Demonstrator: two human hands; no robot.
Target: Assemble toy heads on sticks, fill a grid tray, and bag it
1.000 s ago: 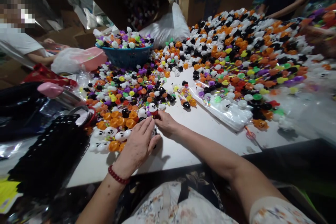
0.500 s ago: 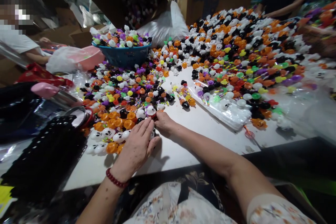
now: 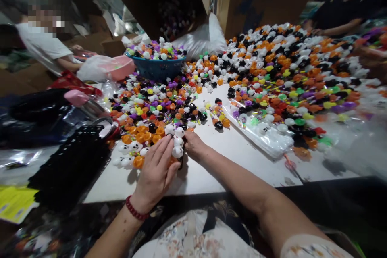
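In the head view, a worker's left hand (image 3: 155, 171) lies flat, fingers close together and thumb apart, over small toys beside a column of white toy heads (image 3: 177, 142) on a white table (image 3: 208, 175). The right hand (image 3: 195, 145) curls in at the column's far right; its fingertips are hidden, so any pinch cannot be told. Light, even pressure from the palm, with the right fingers bracing the side, would likely prevent tipping. The column's long axis runs away from the worker; where every face points cannot be told.
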